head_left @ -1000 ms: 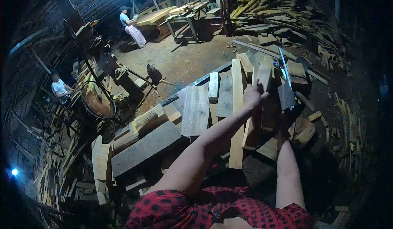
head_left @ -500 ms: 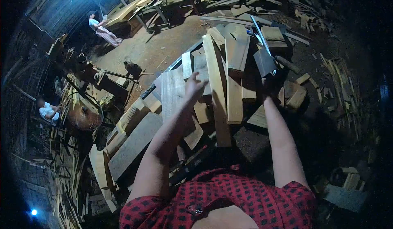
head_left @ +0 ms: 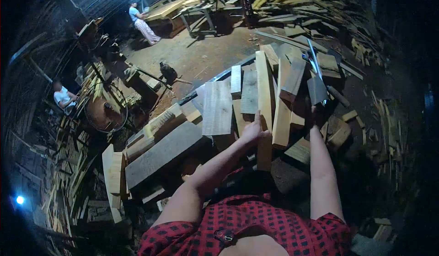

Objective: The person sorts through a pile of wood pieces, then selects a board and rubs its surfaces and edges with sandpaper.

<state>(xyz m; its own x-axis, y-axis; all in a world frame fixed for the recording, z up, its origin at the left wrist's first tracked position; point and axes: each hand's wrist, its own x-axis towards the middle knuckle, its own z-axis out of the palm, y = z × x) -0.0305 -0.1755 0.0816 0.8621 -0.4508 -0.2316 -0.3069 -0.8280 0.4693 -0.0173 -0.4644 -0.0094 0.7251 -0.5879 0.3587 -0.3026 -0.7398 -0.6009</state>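
My left hand (head_left: 254, 131) is at a long pale plank (head_left: 264, 87), its index finger stretched forward along the plank's left edge and its thumb spread across it. Beyond the fingertip lies a grey wood block (head_left: 249, 91), beside a small whitish block (head_left: 236, 80). A wide, rough-sawn board (head_left: 217, 107) sits to the left. My right hand (head_left: 314, 113) reaches to the near end of a dark flat piece (head_left: 317, 90); its fingers are lost in shadow. A long narrow strip with a bright bluish edge (head_left: 314, 57) stretches away behind that piece. Between my hands lie thick timber blocks (head_left: 292, 77).
A large grey board (head_left: 164, 155) and more offcuts lie at the left of the pile. Two other people are at the far left, one by a wooden table (head_left: 167, 10). Scrap slats (head_left: 388, 119) heap up on the right. A dark round basin (head_left: 106, 113) stands at left.
My left hand has come down toward me and right, from over the grey block to the long plank. My right hand stays by the dark flat piece. The view has turned left.
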